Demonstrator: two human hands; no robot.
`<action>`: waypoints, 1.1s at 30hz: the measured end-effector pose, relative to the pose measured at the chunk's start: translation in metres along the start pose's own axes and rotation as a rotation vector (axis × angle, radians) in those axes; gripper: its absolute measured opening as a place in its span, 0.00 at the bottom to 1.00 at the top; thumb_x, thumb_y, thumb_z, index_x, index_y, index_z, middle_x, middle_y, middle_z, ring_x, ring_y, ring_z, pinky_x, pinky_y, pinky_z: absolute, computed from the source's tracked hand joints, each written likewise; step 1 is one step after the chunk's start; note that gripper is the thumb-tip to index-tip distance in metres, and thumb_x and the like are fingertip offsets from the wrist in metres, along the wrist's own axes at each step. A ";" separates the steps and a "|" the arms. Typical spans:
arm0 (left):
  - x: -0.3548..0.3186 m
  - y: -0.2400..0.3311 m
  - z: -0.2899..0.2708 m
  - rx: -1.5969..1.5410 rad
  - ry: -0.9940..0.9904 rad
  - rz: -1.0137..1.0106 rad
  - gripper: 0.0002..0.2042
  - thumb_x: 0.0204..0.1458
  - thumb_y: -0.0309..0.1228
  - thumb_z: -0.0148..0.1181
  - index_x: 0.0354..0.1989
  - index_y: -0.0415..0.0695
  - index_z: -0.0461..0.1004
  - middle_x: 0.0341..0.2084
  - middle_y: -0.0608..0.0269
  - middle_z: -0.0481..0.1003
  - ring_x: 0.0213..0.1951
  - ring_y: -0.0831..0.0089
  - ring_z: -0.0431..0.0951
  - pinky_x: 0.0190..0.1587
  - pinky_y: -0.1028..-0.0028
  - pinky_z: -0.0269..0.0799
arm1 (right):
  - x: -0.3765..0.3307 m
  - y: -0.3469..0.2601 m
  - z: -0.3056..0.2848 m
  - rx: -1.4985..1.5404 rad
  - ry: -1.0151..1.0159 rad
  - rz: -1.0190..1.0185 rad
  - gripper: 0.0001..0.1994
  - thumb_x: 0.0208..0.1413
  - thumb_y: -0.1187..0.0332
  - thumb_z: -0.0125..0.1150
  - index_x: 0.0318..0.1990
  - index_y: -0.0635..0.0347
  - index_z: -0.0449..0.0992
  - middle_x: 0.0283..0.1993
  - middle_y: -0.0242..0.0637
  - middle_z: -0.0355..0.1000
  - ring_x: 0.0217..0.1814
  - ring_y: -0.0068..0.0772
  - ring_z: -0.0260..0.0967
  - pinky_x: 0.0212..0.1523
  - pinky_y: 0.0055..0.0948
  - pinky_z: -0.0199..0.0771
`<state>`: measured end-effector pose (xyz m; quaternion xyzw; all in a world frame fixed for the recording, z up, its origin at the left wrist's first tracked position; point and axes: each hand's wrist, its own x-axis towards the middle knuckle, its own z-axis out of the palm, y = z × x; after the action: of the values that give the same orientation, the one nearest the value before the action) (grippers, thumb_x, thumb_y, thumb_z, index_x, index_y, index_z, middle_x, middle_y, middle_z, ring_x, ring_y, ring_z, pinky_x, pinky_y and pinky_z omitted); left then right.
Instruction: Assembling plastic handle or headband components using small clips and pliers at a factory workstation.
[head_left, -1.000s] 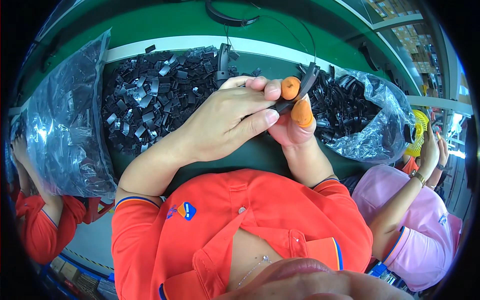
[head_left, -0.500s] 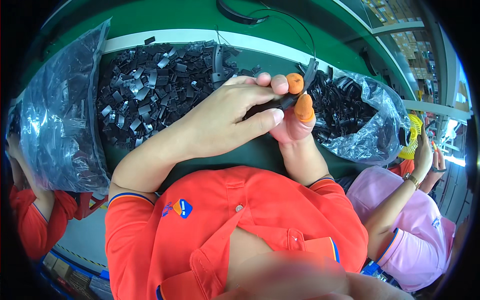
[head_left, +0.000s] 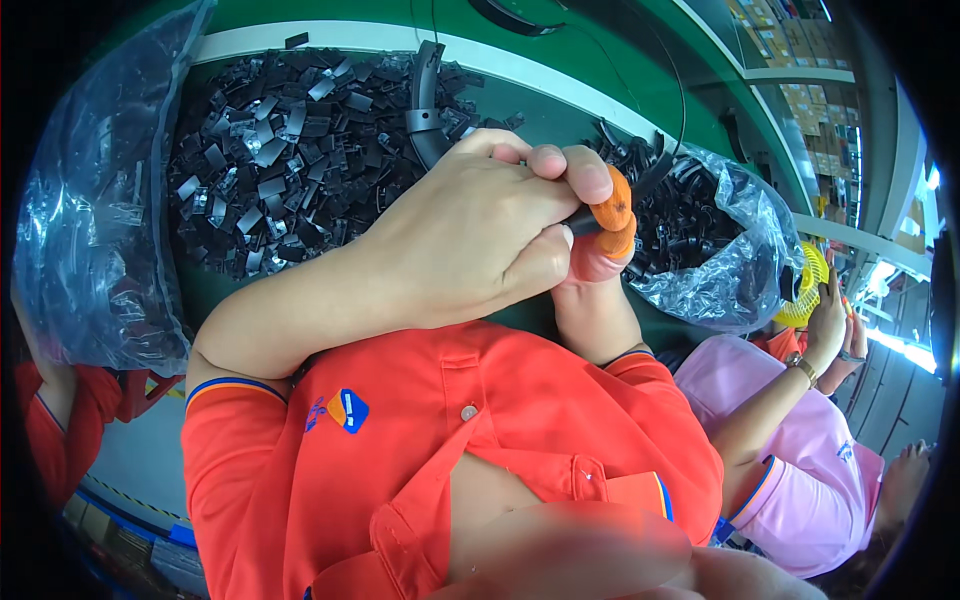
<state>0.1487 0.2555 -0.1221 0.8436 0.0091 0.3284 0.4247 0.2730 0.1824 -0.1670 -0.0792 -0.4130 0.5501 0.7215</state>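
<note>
Both hands meet over the middle of the bench, closed round a black curved headphone headband (head_left: 425, 105). One end of the band stands up beyond my left hand (head_left: 490, 225); the other slants out to the right past my fingertips, with a thin wire looping from it. My left hand lies over the band, its thumb bent and its fingers curled against my right hand's fingertips. My right hand (head_left: 598, 268), wearing orange finger cots (head_left: 613, 205), grips the band from the right. Its palm and the band's middle are mostly hidden.
Left of my hands lies a wide heap of small black plastic plates (head_left: 290, 150). A clear plastic bag (head_left: 95, 220) stands beside it. At right, an open clear bag (head_left: 735, 285) holds black curved parts (head_left: 680, 215). A co-worker in pink (head_left: 800, 450) sits close at right, near a yellow fan (head_left: 808, 285).
My left hand has closed further: its thumb is bent in and its fingers reach over the orange finger cots. More of the band's left end shows. The whole view has shifted slightly.
</note>
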 end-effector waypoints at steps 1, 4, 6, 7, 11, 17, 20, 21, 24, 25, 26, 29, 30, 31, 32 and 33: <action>0.001 0.000 -0.001 -0.046 -0.022 -0.012 0.09 0.46 0.29 0.44 0.29 0.37 0.69 0.27 0.56 0.71 0.33 0.60 0.70 0.45 0.64 0.59 | -0.001 0.000 -0.001 -0.002 0.003 0.003 0.21 0.53 0.54 0.54 0.45 0.63 0.69 0.50 0.39 0.65 0.59 0.42 0.55 0.59 0.40 0.53; 0.000 -0.002 -0.001 -0.108 -0.070 -0.046 0.10 0.47 0.30 0.44 0.31 0.37 0.69 0.28 0.55 0.71 0.34 0.60 0.70 0.47 0.63 0.59 | 0.000 -0.002 -0.005 0.046 -0.016 0.006 0.20 0.53 0.55 0.55 0.45 0.62 0.70 0.49 0.35 0.65 0.59 0.43 0.55 0.59 0.41 0.53; 0.000 -0.002 -0.001 -0.125 -0.096 -0.069 0.11 0.47 0.30 0.44 0.32 0.37 0.69 0.29 0.55 0.71 0.35 0.60 0.70 0.48 0.62 0.58 | -0.002 -0.007 -0.009 -0.005 0.014 0.049 0.19 0.53 0.57 0.56 0.45 0.61 0.70 0.49 0.33 0.64 0.59 0.43 0.55 0.60 0.44 0.53; 0.000 -0.001 0.000 -0.108 -0.091 -0.073 0.12 0.48 0.32 0.44 0.34 0.37 0.69 0.29 0.54 0.71 0.36 0.59 0.70 0.49 0.61 0.58 | -0.004 -0.007 -0.009 -0.005 0.013 0.046 0.19 0.53 0.57 0.56 0.45 0.61 0.70 0.49 0.33 0.64 0.59 0.43 0.55 0.60 0.44 0.53; 0.001 0.000 -0.004 -0.022 -0.096 -0.067 0.14 0.48 0.34 0.46 0.37 0.36 0.69 0.29 0.52 0.71 0.38 0.58 0.70 0.52 0.60 0.57 | -0.004 -0.010 -0.002 0.014 0.119 0.090 0.19 0.53 0.57 0.55 0.46 0.62 0.69 0.49 0.36 0.63 0.58 0.43 0.56 0.58 0.43 0.58; 0.004 -0.002 -0.005 0.029 -0.054 -0.111 0.13 0.50 0.33 0.46 0.40 0.37 0.67 0.27 0.52 0.71 0.36 0.55 0.70 0.47 0.60 0.60 | 0.007 -0.008 0.001 -0.123 0.208 0.033 0.25 0.54 0.51 0.52 0.49 0.64 0.67 0.51 0.42 0.62 0.48 0.37 0.63 0.49 0.34 0.65; 0.014 -0.002 -0.012 -0.276 -0.056 -0.296 0.13 0.52 0.33 0.44 0.41 0.38 0.67 0.23 0.54 0.69 0.30 0.59 0.70 0.39 0.64 0.64 | 0.011 -0.031 0.003 -0.284 0.238 0.276 0.35 0.55 0.40 0.36 0.56 0.64 0.62 0.59 0.45 0.58 0.49 0.39 0.65 0.49 0.40 0.67; 0.012 0.001 -0.014 -0.502 -0.022 -0.444 0.13 0.55 0.33 0.41 0.42 0.38 0.66 0.19 0.58 0.67 0.25 0.69 0.68 0.31 0.72 0.63 | 0.014 -0.032 0.006 -0.255 0.251 0.285 0.36 0.55 0.40 0.34 0.57 0.64 0.60 0.59 0.46 0.57 0.45 0.39 0.66 0.45 0.39 0.69; 0.011 -0.004 -0.016 -0.815 0.035 -0.498 0.16 0.58 0.38 0.34 0.41 0.39 0.66 0.17 0.64 0.66 0.20 0.80 0.63 0.26 0.79 0.60 | 0.018 -0.032 0.015 -0.341 0.348 0.261 0.33 0.58 0.43 0.32 0.60 0.64 0.56 0.60 0.48 0.57 0.38 0.38 0.70 0.36 0.36 0.73; 0.013 -0.004 -0.016 -0.892 0.081 -0.486 0.18 0.59 0.40 0.32 0.40 0.39 0.65 0.16 0.64 0.65 0.20 0.80 0.63 0.26 0.79 0.60 | 0.018 -0.033 0.017 -0.371 0.414 0.251 0.32 0.59 0.45 0.32 0.60 0.65 0.55 0.59 0.48 0.57 0.40 0.38 0.69 0.38 0.35 0.73; 0.015 -0.005 -0.016 -0.968 0.130 -0.474 0.19 0.60 0.42 0.31 0.40 0.39 0.64 0.16 0.64 0.65 0.19 0.79 0.62 0.26 0.79 0.61 | 0.016 -0.033 0.014 -0.414 0.447 0.190 0.30 0.61 0.49 0.32 0.59 0.67 0.55 0.57 0.48 0.60 0.43 0.37 0.69 0.44 0.33 0.70; 0.015 -0.013 -0.021 -1.205 0.188 -0.381 0.21 0.62 0.43 0.24 0.40 0.40 0.62 0.13 0.68 0.62 0.16 0.79 0.62 0.35 0.78 0.63 | 0.014 -0.040 0.016 -0.435 0.470 0.198 0.27 0.61 0.54 0.34 0.57 0.69 0.58 0.53 0.48 0.64 0.45 0.33 0.68 0.46 0.29 0.67; 0.016 -0.011 -0.021 -1.314 0.209 -0.379 0.21 0.62 0.42 0.22 0.41 0.40 0.62 0.13 0.71 0.60 0.16 0.80 0.60 0.40 0.76 0.62 | 0.013 -0.043 0.017 -0.431 0.469 0.188 0.26 0.61 0.54 0.34 0.57 0.69 0.58 0.52 0.48 0.65 0.43 0.32 0.68 0.45 0.28 0.67; 0.017 -0.010 -0.022 -1.384 0.228 -0.386 0.21 0.62 0.43 0.22 0.42 0.40 0.62 0.13 0.71 0.60 0.16 0.80 0.60 0.40 0.76 0.63 | 0.012 -0.044 0.018 -0.427 0.467 0.179 0.26 0.61 0.54 0.35 0.56 0.69 0.59 0.50 0.48 0.65 0.41 0.31 0.68 0.44 0.27 0.67; 0.018 -0.008 -0.021 -1.463 0.249 -0.393 0.22 0.62 0.43 0.22 0.42 0.41 0.62 0.13 0.72 0.59 0.16 0.80 0.59 0.41 0.75 0.63 | 0.011 -0.048 0.021 -0.391 0.489 0.166 0.24 0.61 0.56 0.38 0.55 0.69 0.60 0.47 0.46 0.67 0.38 0.29 0.68 0.43 0.26 0.67; 0.018 -0.009 -0.022 -1.482 0.245 -0.376 0.21 0.62 0.43 0.22 0.42 0.41 0.62 0.13 0.72 0.59 0.16 0.80 0.59 0.44 0.74 0.64 | 0.009 -0.049 0.021 -0.374 0.482 0.150 0.24 0.61 0.56 0.38 0.55 0.69 0.60 0.47 0.46 0.67 0.38 0.29 0.68 0.43 0.26 0.67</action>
<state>0.1532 0.2820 -0.1095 0.2811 -0.0228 0.2621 0.9229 0.2949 0.1645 -0.1214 -0.3688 -0.3170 0.4817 0.7290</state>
